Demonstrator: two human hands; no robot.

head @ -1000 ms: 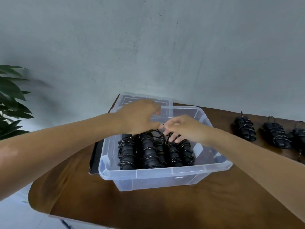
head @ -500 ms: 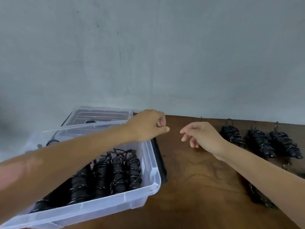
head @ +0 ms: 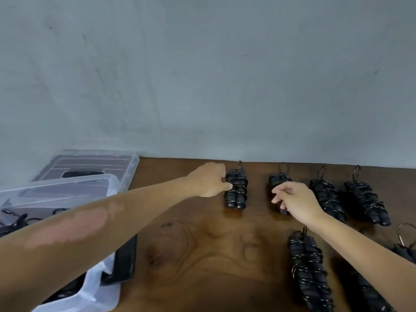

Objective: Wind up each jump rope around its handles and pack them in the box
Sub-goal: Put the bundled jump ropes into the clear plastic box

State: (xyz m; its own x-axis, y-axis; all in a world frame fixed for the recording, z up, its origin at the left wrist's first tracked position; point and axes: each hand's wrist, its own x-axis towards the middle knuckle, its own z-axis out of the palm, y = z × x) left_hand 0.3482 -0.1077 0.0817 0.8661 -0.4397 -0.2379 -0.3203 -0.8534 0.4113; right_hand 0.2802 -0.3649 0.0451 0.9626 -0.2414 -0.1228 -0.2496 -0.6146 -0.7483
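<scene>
Head view, wooden table [head: 202, 255] against a grey wall [head: 202, 75]. Both arms reach forward to the far row of wound jump ropes.

Left hand [head: 209, 180] is at the leftmost bundle [head: 236, 192], fingertips touching its left side, fingers curled in against it. Contact is clear, but whether it actually grips the bundle yet: cannot tell from this angle.

Right hand [head: 295, 199] sits over the second bundle [head: 279, 183], fingers curled down around its near end (the lower tip of the handles shows under the fingers). It reads as grasping that bundle, which still lies on the table.

The far row has 4 wound ropes in all. The third bundle [head: 326, 199] and fourth bundle [head: 365, 200] lie untouched to the right, each with black handles wrapped in cord and a loop sticking out at the far end. They sit near each other but apart.

Nearer the camera, a fifth bundle [head: 308, 273] lies just under the right forearm. Another rope [head: 405, 248] is partly cut off at the right edge, and more dark bundle shows at bottom right (blurred, count unclear).

The clear plastic box [head: 99, 296] is at the left edge, mostly hidden behind the left forearm. Dark wound ropes show inside it at far left. The clear lid [head: 90, 163] lies flat behind the box by the wall. A flat black object [head: 126, 264] sticks out from under the box's right side.
</scene>
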